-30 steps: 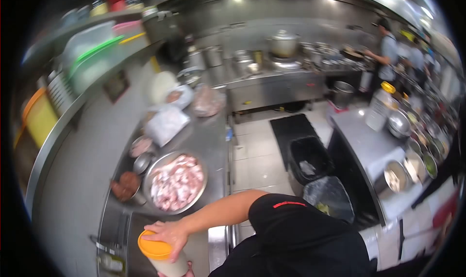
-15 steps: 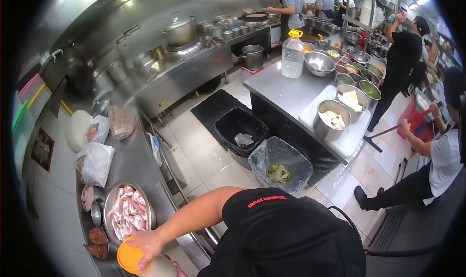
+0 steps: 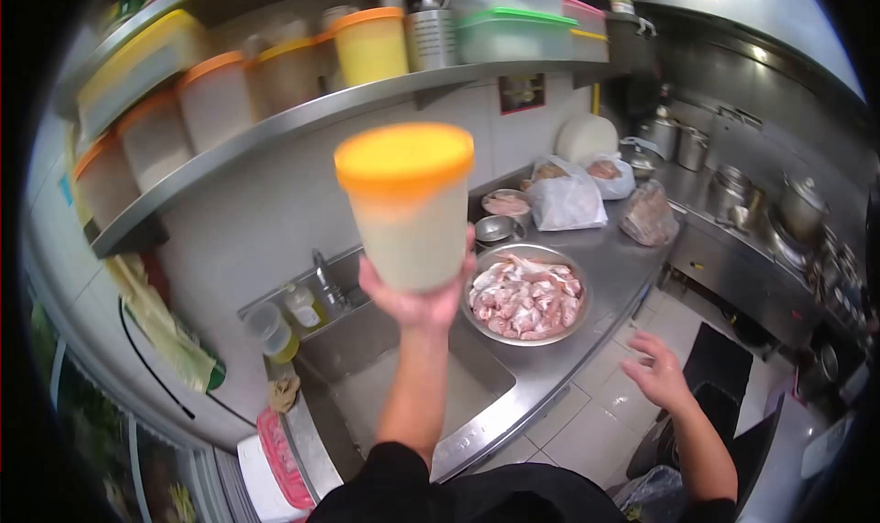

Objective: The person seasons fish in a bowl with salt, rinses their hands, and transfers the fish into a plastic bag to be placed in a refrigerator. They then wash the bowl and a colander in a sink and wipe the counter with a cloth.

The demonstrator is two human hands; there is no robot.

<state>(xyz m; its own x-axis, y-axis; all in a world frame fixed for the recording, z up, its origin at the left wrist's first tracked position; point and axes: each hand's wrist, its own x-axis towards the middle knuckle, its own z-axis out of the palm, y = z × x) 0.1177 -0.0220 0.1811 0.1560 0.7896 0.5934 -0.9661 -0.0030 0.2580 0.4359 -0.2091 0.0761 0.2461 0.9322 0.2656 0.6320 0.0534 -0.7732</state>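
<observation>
Raised above the sink, a tall whitish tub with an orange lid (image 3: pixel 410 220) rests on the palm of my left hand (image 3: pixel 417 298), whose fingers wrap around its base. The lid sits on the tub. My right hand (image 3: pixel 656 371) is up in the air over the floor at the right, fingers apart and holding nothing. Between the two hands, on the steel counter, stands a metal bowl (image 3: pixel 587 308) heaped with raw meat pieces (image 3: pixel 524 296).
A steel shelf (image 3: pixel 302 124) with lidded tubs runs above the sink (image 3: pixel 321 408). Bagged food (image 3: pixel 566 198) and small metal bowls (image 3: pixel 498 231) stand behind the meat. Near the tap (image 3: pixel 327 280) are a bottle (image 3: pixel 305 307) and a clear cup (image 3: pixel 271 330).
The view has swung left toward the sink and shelf. The tub has risen from beside the meat bowl on my left hand. My right hand has let go of its lid and moved away.
</observation>
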